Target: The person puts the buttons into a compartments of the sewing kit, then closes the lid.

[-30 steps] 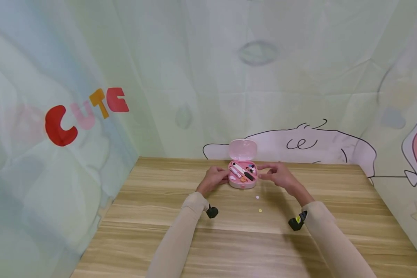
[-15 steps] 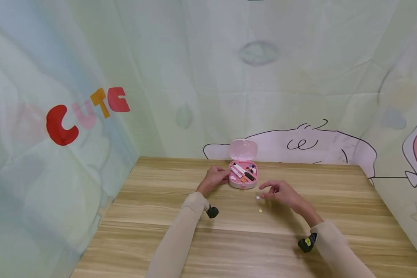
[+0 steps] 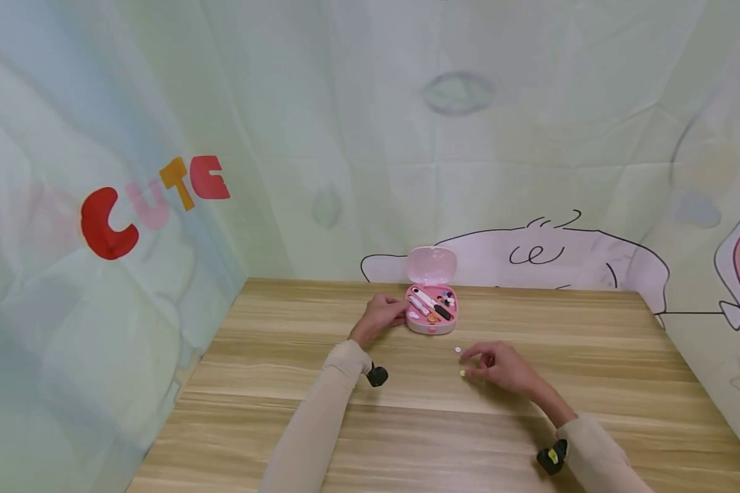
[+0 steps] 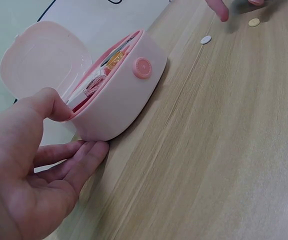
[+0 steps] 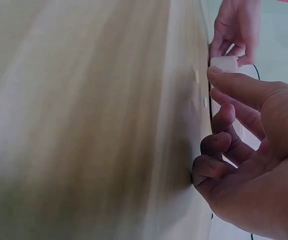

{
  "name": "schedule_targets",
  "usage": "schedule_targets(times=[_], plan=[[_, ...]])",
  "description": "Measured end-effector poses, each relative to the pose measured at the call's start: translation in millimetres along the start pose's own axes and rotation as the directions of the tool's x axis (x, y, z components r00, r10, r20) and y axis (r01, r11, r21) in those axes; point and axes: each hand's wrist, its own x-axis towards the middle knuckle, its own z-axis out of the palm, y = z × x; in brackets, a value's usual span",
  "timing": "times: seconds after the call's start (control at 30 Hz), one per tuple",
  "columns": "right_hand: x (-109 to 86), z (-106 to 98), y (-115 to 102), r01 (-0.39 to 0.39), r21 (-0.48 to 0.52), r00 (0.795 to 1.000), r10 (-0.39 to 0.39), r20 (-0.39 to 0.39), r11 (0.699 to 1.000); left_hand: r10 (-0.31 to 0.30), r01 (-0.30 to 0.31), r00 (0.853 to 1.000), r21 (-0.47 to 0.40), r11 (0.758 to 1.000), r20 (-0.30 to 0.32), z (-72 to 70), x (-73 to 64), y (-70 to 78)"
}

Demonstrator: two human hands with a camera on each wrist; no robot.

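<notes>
A pink sewing box (image 3: pixel 432 329) stands at the back of the wooden table with its clear lid (image 3: pixel 432 266) raised. Inside are slim white and black tools, an orange item and small coloured pieces. My left hand (image 3: pixel 379 318) grips the box's left side; in the left wrist view the thumb (image 4: pixel 56 107) is over the rim and the fingers are low against the wall. A white button (image 4: pixel 206 39) and a yellow button (image 4: pixel 254 22) lie in front of the box. My right hand (image 3: pixel 501 366) is beside them, thumb and index finger apart, thumb tip right at the yellow one.
The wooden table (image 3: pixel 407 438) reaches back to a printed cloth backdrop (image 3: pixel 358 137), which the raised lid stands close to. Black wrist cameras, left (image 3: pixel 377 375) and right (image 3: pixel 551 457), hang beneath the sleeves.
My right hand has left the box's right side and come toward me, down to the two buttons. The left hand and the box stay where they were.
</notes>
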Motion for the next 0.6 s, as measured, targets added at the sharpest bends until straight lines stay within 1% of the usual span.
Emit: schedule_targets(times=[0.17,0.33,0.43,0.6], plan=[[-4.1,5,0,0.004,-0.018,1.0,-0.004,-0.003,1.0,0.003,-0.003,1.0,-0.004,1.0,-0.001,0.3,1.2,-0.8],[-6.2,10,0,0.042,-0.054,0.999,-0.043,-0.018,0.998,0.005,-0.005,1.0,-0.004,1.0,-0.004,0.7,1.5,-1.2],[-7.0,11,0,0.061,-0.056,0.998,-0.063,-0.025,0.997,0.007,-0.007,1.0,0.004,1.0,-0.006,0.4,0.8,-1.1],[-8.1,13,0,0.051,-0.058,0.997,-0.055,-0.057,0.997,0.009,-0.009,1.0,0.012,1.0,-0.004,0.3,0.6,-1.1]])
